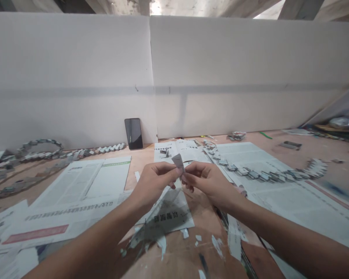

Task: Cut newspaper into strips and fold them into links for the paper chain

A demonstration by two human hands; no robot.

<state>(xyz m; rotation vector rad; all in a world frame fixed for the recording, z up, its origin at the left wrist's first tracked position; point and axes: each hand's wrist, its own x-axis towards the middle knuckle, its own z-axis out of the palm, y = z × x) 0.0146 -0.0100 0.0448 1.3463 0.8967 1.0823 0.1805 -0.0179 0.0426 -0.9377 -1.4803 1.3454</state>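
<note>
Above the middle of the table, a small folded strip of newspaper (178, 159) points upward between my two hands. My left hand (157, 176) pinches it from the left with thumb and forefinger. From the right, my right hand (202, 176) closes thumb and fingers on its lower part, the fingertips of both hands nearly touching. Beneath them lies a torn newspaper sheet (174, 213) with large printed characters. Behind the hands, a small folded paper piece (164, 153) rests on another newspaper sheet (159, 146).
A zigzag chain of folded paper (253, 174) curves over newspaper on the right. More linked paper chain (40, 153) loops at the left. A phone (133, 133) leans against the white partition (75, 77). Paper scraps (184, 233) litter the near table. A dark small object (291, 145) lies far right.
</note>
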